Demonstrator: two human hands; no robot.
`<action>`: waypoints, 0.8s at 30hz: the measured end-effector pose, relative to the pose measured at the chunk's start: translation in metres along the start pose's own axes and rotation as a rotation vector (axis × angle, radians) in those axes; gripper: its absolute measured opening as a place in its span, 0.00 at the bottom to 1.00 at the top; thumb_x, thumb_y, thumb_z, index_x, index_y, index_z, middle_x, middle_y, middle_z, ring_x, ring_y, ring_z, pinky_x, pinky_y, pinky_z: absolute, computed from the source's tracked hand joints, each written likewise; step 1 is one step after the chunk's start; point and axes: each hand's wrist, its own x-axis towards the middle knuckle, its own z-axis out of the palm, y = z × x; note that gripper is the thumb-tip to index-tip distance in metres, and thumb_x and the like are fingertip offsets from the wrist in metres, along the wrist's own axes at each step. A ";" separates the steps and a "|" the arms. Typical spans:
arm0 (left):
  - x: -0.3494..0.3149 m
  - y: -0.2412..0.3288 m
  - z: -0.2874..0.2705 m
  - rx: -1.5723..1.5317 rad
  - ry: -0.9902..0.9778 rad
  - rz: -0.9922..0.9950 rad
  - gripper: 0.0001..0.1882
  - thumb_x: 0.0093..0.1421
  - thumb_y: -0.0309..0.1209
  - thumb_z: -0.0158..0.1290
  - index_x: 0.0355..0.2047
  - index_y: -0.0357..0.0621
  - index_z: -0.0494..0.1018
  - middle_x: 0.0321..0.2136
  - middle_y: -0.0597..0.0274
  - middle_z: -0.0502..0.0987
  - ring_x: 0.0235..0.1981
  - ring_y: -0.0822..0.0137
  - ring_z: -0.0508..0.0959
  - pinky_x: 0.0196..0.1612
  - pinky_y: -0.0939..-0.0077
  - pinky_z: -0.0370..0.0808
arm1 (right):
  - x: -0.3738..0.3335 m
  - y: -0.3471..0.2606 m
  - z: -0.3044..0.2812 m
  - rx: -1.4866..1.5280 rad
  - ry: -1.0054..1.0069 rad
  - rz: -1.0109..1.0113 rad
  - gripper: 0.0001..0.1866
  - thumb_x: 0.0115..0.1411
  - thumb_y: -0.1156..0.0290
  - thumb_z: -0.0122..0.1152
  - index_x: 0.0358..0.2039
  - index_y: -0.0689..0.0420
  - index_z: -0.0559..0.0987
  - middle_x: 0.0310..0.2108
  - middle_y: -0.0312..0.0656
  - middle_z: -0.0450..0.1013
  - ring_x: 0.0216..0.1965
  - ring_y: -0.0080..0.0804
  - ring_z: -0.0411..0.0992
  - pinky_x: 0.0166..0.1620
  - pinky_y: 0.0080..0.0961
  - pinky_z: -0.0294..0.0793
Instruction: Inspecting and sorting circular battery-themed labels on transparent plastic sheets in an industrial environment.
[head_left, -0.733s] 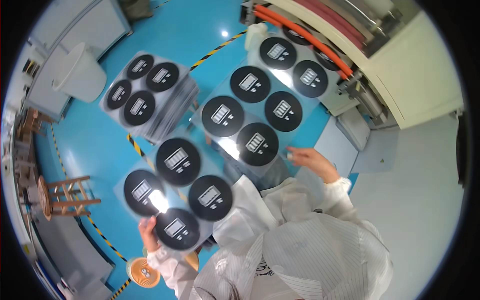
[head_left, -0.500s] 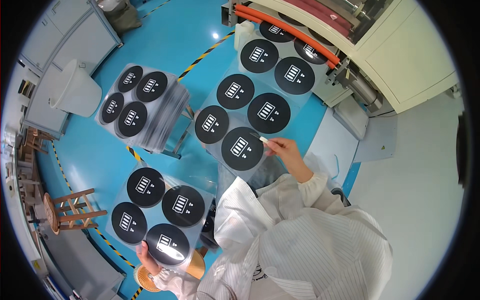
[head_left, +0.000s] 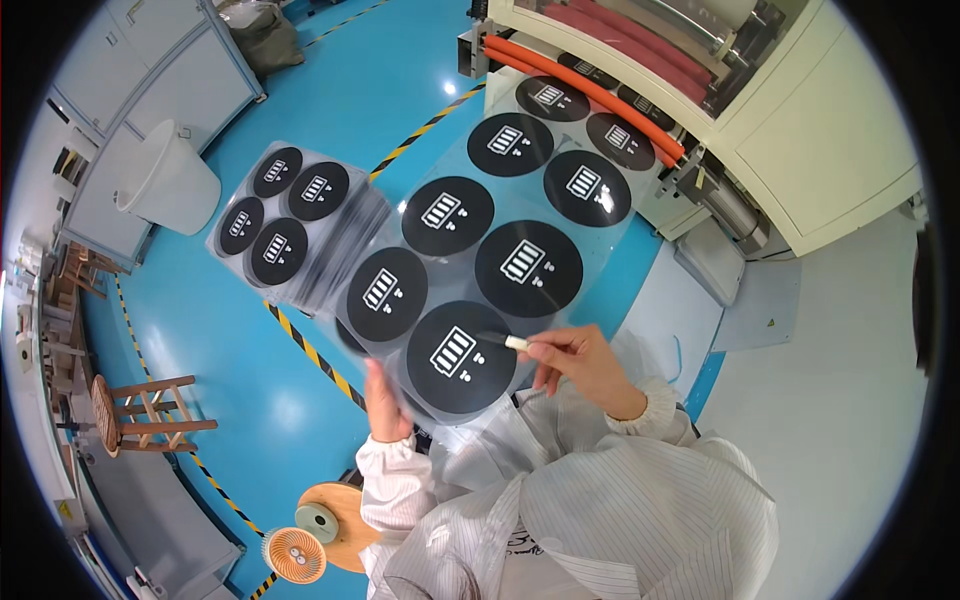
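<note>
A clear film web printed with black discs and white battery-shaped marks stretches toward me. My left hand grips the left side of clear film sheets at its near end, thumb showing and other fingers mostly hidden. Part of another black disc peeks out from underneath. Between the fingertips of my right hand is a small white-handled tool. Its thin greyish tip lies over the nearest disc; whether it touches the film I cannot tell.
Orange rollers of a cream machine cross the web's far end. Left of it stands a stack of printed sheets. Farther left are a white bin and a wooden stool. A small orange fan sits low, beside a round wooden seat.
My left hand has brought a separate printed sheet up and right, to the web's near end. The web's near end has come closer to me. My right hand keeps the white-handled tool, slightly lower.
</note>
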 end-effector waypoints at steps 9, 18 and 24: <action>-0.004 0.014 0.022 0.113 0.049 0.040 0.23 0.54 0.26 0.55 0.50 0.37 0.64 0.41 0.58 0.74 0.38 0.65 0.77 0.40 0.75 0.75 | 0.041 -0.012 -0.019 -0.356 -0.059 0.028 0.10 0.60 0.72 0.54 0.40 0.59 0.78 0.21 0.37 0.74 0.18 0.17 0.70 0.20 0.13 0.67; -0.012 0.010 0.009 0.241 0.109 0.133 0.25 0.53 0.27 0.55 0.52 0.36 0.63 0.43 0.57 0.73 0.41 0.64 0.76 0.44 0.73 0.73 | 0.202 -0.010 -0.016 -0.801 0.224 -0.649 0.12 0.60 0.71 0.52 0.44 0.54 0.76 0.22 0.47 0.73 0.21 0.44 0.71 0.25 0.32 0.69; -0.019 0.016 -0.001 0.223 0.155 0.124 0.25 0.50 0.25 0.56 0.50 0.36 0.64 0.40 0.57 0.75 0.38 0.63 0.77 0.41 0.72 0.74 | 0.226 -0.004 0.006 -0.891 0.217 -0.699 0.12 0.59 0.71 0.51 0.43 0.52 0.76 0.19 0.43 0.72 0.21 0.39 0.72 0.26 0.30 0.69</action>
